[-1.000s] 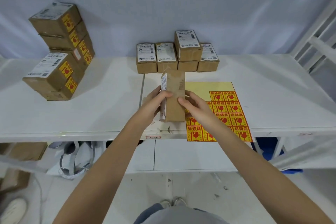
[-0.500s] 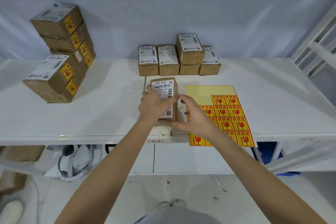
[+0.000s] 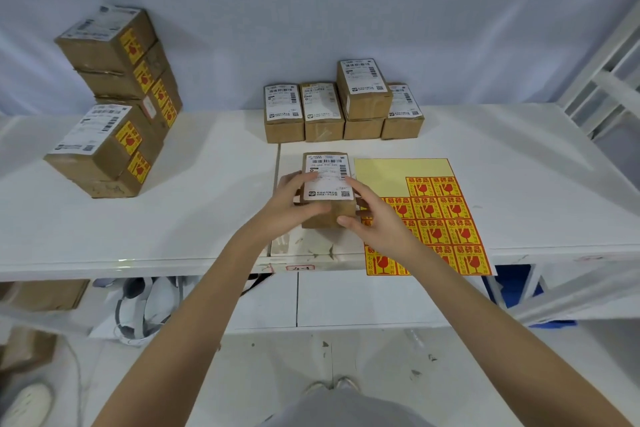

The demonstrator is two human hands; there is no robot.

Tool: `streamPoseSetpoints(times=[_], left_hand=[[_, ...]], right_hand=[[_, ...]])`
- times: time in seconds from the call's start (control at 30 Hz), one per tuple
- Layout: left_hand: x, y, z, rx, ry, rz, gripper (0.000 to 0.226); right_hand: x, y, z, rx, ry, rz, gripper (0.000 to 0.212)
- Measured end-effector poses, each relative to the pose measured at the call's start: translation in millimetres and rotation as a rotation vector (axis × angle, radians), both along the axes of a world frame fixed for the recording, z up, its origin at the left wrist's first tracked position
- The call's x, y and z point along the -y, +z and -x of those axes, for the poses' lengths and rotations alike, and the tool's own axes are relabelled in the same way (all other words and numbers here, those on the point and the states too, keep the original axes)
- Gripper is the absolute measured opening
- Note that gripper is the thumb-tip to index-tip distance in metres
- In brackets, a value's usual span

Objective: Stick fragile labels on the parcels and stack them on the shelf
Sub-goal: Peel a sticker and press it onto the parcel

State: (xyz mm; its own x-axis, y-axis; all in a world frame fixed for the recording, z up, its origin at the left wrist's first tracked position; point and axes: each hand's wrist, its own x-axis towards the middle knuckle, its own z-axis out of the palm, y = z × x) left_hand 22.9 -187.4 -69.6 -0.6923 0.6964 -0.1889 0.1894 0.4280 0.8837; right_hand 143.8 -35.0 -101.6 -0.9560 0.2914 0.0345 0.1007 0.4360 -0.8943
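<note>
Since a second ago we've turned the parcel (image 3: 328,189) label-up at frame centre, left hand (image 3: 289,199) and right hand (image 3: 375,218) gripping its sides; peeling from the sticker sheet (image 3: 429,215) one-handed could curl a label.

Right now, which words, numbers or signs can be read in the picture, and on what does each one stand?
"易碎品", with a red broken-glass sign: on each sticker of the fragile label sheet.
"2-3", handwritten and not sure: on the small tag at the table edge.
Barcodes and small print on the shipping label of the held parcel: too blurred to read.
Labels on the back-row parcels and stacked parcels: too small.
</note>
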Motion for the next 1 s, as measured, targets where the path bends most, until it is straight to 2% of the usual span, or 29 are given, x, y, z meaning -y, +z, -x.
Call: streamPoseSetpoints(times=[0.1, 0.2, 0.3, 0.47, 0.57, 0.7, 0.8, 0.87, 1.0], left_hand=[[10, -21, 2, -0.125, -0.099, -0.014, 0.081], [10, -41, 5, -0.276, -0.105, -0.076, 0.082], [9, -48, 7, -0.259, -0.082, -0.115, 0.082], [9, -43, 9, -0.32, -0.098, -0.036, 0.087], [7, -31, 1, -0.417, -0.107, 0.053, 0.093], [-10, -1, -19, -0.664, -0.04, -0.016, 0.066], [-38, 6, -39, -0.818, -0.169, -0.059, 0.048], [-57, 3, -54, -0.859, -0.28, -0.045, 0.037], [-88, -13, -69, -0.82, -0.397, 0.119, 0.041]], right_hand=[[-2, -3, -2, -0.004, 0.01, -0.081, 0.069], [-2, -11, -2, -0.005, -0.013, -0.198, 0.07], [-2, -16, 1, -0.009, -0.039, -0.261, 0.07], [-5, -7, -3, 0.043, -0.012, -0.353, 0.078], [-15, 0, -19, 0.046, -0.097, -0.468, 0.065], [-40, -2, -46, 0.154, -0.223, -0.68, 0.05], [-50, -8, -62, 0.269, -0.222, -0.721, 0.052], [-50, -11, -70, 0.305, -0.224, -0.724, 0.06], [-49, -13, -82, 0.327, -0.188, -0.774, 0.044]])
